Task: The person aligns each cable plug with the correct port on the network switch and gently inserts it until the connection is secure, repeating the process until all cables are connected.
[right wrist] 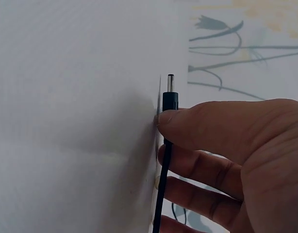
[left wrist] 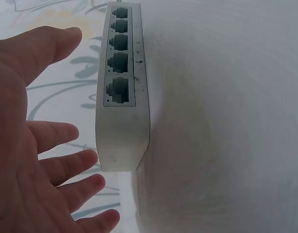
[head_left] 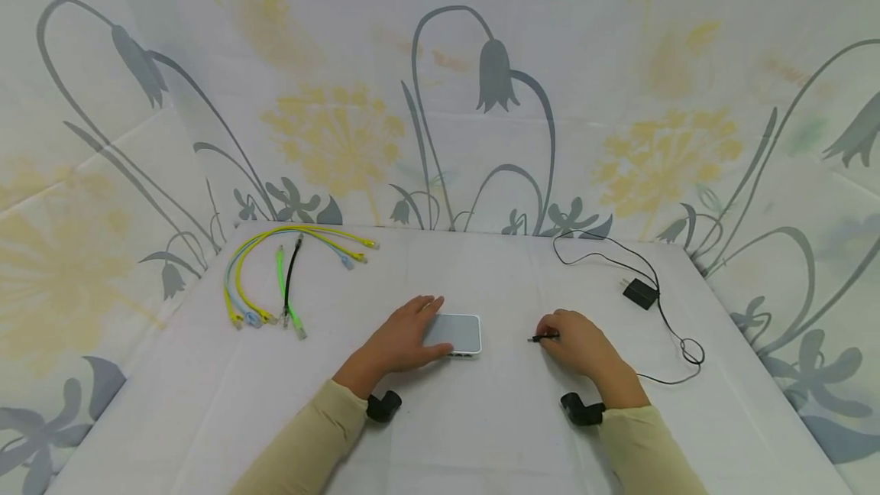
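Note:
A white network switch [head_left: 459, 334] with a grey top lies flat near the middle of the table. Its row of several Ethernet ports [left wrist: 119, 63] shows in the left wrist view. Around the switch's left end is my left hand [head_left: 410, 336], its thumb and fingers spread and fairly straight. To the right, my right hand [head_left: 576, 341] pinches a black DC power plug [right wrist: 170, 101] between thumb and fingers, close over the tabletop. The plug's metal barrel tip points away from the hand, toward the switch in the head view. Its cord [right wrist: 161, 189] trails back past the curled fingers.
A black power adapter [head_left: 641, 294] lies at the right, its thin cable [head_left: 681, 382] looping across the table. At the back left lie yellow and light-blue network cables [head_left: 237, 270], with a short black one [head_left: 289, 273] and a green one [head_left: 293, 315]. Floral cloth walls [head_left: 454, 166] enclose the table.

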{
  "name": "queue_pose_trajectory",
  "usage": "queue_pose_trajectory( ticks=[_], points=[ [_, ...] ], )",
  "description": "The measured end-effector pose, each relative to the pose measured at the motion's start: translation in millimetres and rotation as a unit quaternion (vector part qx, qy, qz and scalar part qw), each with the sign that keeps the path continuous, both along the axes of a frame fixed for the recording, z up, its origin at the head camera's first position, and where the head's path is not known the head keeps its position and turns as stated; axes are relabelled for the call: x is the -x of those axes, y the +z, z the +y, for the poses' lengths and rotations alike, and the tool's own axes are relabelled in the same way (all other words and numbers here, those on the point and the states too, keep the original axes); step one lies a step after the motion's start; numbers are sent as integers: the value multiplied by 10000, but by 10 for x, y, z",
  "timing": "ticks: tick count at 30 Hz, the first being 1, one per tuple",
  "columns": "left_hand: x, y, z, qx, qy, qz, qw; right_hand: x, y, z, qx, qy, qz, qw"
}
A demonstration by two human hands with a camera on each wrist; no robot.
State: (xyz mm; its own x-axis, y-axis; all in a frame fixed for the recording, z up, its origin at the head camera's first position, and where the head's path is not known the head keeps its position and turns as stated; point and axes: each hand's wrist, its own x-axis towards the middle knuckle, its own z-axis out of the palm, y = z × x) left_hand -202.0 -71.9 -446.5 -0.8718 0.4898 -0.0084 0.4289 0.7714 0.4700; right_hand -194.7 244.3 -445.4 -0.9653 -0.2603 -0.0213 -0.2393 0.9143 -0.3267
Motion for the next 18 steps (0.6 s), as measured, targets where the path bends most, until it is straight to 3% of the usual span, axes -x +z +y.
queue_pose_trajectory(
  ticks=[18],
  points=[
    [8,-15,80,124,-183,59,9997,72,11,-113,260,-154,-231,9993]
  ],
)
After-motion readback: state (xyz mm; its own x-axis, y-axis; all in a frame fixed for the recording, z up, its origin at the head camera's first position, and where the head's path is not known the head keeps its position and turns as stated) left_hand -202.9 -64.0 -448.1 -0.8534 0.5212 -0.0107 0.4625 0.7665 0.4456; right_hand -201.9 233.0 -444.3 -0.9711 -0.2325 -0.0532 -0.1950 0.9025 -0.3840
